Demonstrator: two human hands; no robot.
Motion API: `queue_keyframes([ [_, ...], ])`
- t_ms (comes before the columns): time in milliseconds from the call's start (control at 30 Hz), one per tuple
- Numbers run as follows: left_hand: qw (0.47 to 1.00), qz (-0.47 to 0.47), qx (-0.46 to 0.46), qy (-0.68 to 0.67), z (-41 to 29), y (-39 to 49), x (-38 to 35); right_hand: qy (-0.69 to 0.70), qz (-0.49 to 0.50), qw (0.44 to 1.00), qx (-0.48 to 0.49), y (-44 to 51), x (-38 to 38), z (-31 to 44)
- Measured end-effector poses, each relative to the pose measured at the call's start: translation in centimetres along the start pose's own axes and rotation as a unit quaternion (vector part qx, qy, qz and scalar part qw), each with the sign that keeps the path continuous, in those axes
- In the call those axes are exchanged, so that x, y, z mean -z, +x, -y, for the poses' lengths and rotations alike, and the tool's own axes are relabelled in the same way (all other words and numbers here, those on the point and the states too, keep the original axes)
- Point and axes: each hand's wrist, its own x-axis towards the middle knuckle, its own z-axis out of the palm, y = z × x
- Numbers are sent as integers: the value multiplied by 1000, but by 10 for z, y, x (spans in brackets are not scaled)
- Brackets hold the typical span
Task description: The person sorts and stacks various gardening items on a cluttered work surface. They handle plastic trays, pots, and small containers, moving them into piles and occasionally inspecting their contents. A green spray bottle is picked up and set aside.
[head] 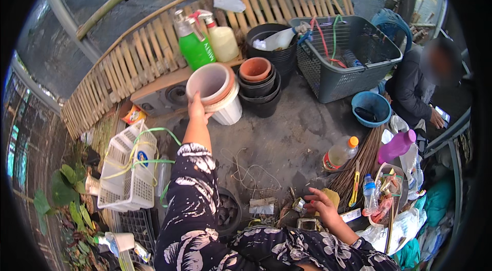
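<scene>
My left hand (198,108) reaches forward and grips the near side of a nested stack of plastic flower pots (225,111), its thumb at the rim. The pots are whitish and terracotta, and the top one's pale inside faces up. Right beside them stands another stack of black pots (261,103) with a small terracotta pot (255,69) on top. My right hand (323,209) hovers low on the right, fingers apart and holding nothing. Near its fingertips are a small shiny container (299,205) and a yellowish piece (329,198).
A green spray bottle (196,50), a cream spray bottle (224,43) and a grey basket (346,78) line the back. A white crate (128,178) sits left. At right are a drink bottle (340,153), a yellow cutter knife (354,188), a blue basin (371,119) and a seated person (409,86).
</scene>
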Motion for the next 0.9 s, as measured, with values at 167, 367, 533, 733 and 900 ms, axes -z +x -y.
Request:
queue_keyframes([
  [167, 988, -114, -55, 87, 4, -13, 14, -34, 40, 999, 6, 13, -14, 6],
  [367, 932, 204, -10, 300, 35, -118, 93, -45, 8, 999, 23, 18, -18, 13],
  [533, 951, 137, -24, 276, 10, -251, 215, -107, 63, 992, -4, 11, -37, 12],
  [733, 946, -69, -65, 309, 38, -401, 328, -167, 171, 965, -109, 32, -116, -11],
  [900, 941, -163, -80, 287, 100, -486, 365, -165, 192, 941, -222, 60, -192, -42],
])
